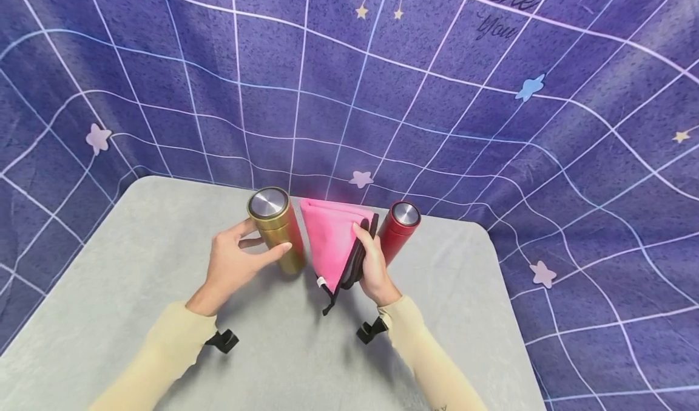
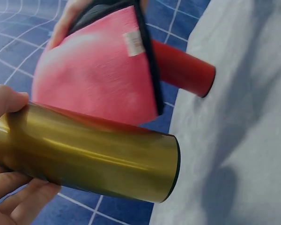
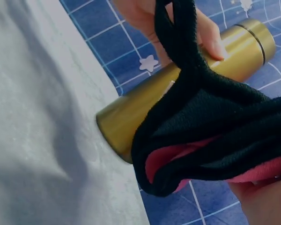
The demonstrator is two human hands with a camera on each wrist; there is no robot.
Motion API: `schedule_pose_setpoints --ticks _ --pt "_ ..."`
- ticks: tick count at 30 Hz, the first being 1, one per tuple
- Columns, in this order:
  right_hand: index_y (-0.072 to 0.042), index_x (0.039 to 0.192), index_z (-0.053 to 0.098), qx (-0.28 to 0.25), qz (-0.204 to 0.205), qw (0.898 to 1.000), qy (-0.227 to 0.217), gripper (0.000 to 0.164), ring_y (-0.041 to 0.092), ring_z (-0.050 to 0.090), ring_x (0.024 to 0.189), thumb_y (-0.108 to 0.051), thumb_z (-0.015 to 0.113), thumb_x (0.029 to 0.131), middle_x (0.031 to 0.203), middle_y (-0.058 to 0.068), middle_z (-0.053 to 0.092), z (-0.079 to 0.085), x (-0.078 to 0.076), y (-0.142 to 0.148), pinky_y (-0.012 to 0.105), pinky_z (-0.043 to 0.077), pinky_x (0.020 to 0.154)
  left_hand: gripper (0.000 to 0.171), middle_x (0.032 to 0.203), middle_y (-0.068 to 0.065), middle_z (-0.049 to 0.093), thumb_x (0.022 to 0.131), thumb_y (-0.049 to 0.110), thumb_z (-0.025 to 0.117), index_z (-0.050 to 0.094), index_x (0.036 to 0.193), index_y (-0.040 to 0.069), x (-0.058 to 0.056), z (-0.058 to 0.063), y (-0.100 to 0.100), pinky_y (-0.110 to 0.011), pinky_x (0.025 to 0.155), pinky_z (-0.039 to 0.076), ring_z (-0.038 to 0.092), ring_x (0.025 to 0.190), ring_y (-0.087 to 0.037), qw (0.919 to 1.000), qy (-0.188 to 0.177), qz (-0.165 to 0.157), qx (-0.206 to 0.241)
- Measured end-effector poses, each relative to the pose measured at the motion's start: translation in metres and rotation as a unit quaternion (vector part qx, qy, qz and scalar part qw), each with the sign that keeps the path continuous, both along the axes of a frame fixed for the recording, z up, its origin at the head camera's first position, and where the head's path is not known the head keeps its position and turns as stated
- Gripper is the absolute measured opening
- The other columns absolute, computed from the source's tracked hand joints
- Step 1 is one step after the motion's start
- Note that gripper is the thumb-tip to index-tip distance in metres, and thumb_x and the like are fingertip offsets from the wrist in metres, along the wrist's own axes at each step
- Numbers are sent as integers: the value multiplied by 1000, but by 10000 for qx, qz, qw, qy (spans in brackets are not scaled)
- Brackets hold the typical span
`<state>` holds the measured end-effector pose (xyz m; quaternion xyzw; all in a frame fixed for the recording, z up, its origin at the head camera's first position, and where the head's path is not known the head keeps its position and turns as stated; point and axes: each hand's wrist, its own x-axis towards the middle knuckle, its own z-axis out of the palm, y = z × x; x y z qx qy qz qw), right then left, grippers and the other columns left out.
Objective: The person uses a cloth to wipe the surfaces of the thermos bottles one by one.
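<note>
My left hand (image 1: 235,259) grips a gold vacuum flask (image 1: 280,235) with a steel-topped lid, thumb at the front and fingers round the far side. The flask is roughly upright; whether its base touches the table I cannot tell. In the left wrist view the gold flask (image 2: 93,150) lies across the foreground. My right hand (image 1: 374,265) holds a folded pink cloth (image 1: 330,235) with black edging, a small white label and a black loop. The right wrist view shows the cloth's black edging (image 3: 192,112) up close. A red vacuum flask (image 1: 400,229) stands just right of the cloth.
A light grey table (image 1: 295,356) lies under both hands. Behind it hangs a purple-blue curtain (image 1: 327,95) with a white grid and stars. Dark wrist mounts (image 1: 222,340) sit at both cuffs.
</note>
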<state>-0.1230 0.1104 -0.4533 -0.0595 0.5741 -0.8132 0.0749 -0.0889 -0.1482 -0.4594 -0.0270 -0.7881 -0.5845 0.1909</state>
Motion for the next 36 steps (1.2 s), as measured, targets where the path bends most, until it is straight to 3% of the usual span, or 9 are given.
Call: schedule_pose_setpoints --ticks 4,10,16,24,36 --pt "-17 93 63 -130 -282 9995 -61 23 12 68 69 -34 54 107 77 -2 66 -7 3 3 28 59 62 53 112 5 80 74 13 100 79 122 9 0 8 -4 -24 79 65 75 94 -3 9995 76 206 242" --pt "-17 91 61 -180 -648 9976 -155 22 12 64 67 -31 54 107 76 -2 64 -21 9 5 26 55 60 47 104 17 79 74 7 99 80 117 6 6 17 -7 -25 79 65 75 93 -4 9980 167 274 536" --pt "-16 93 61 -180 -703 9971 -235 25 13 64 67 -34 55 108 77 -1 65 -29 15 -1 27 54 61 39 98 11 80 77 4 96 80 112 5 12 24 -7 -26 79 66 76 88 -9 9964 404 178 728" --pt "-12 99 62 -244 -321 9988 -290 29 14 69 67 -36 50 110 80 2 69 -32 21 -18 28 59 60 35 95 9 80 77 0 94 80 109 4 14 23 -4 -26 79 66 77 85 -9 9934 442 223 1033" --pt "-13 97 64 -50 -503 9983 -301 31 12 71 68 -40 53 108 79 1 71 -32 24 -30 26 59 61 33 93 -2 81 79 -4 92 79 109 1 19 21 0 -30 79 66 79 78 -14 9858 309 284 1624"
